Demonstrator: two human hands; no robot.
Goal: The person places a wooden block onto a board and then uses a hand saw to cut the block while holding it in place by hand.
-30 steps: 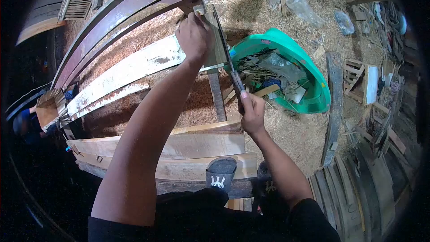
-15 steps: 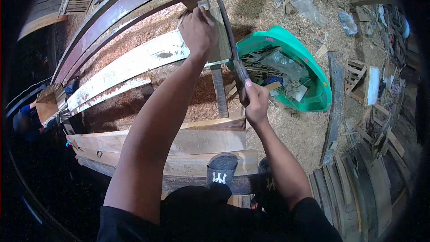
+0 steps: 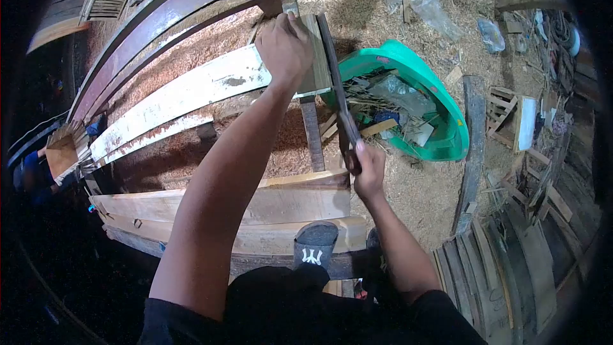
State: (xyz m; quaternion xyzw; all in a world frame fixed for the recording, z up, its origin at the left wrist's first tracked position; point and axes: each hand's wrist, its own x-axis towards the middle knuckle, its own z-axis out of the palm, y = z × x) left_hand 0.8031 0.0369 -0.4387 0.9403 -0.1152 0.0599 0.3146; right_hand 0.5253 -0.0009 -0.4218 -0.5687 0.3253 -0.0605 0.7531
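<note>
My left hand [image 3: 285, 49] presses on the end of a wooden block [image 3: 314, 71], its fingers bent over the far part; what they grip there is hard to see. In my right hand [image 3: 368, 169] is the near end of a long, dark, narrow tool [image 3: 336, 80], with the fingers wrapped round it. The tool runs away from me along the right side of the block. Left of the block lies a white-painted board [image 3: 185, 96], and beyond it are curved maroon boards [image 3: 191, 9].
A green container [image 3: 461, 129] with scraps and plastic stands at the right. Pale planks [image 3: 300, 201] lie near my sandalled feet. Another person [image 3: 32, 172] is at the far left. Stacked boards [image 3: 504, 275] fill the lower right, and shavings cover the ground.
My right hand has moved slightly nearer to me with the dark tool, whose far end now sits lower beside the block. My left hand stays at the block.
</note>
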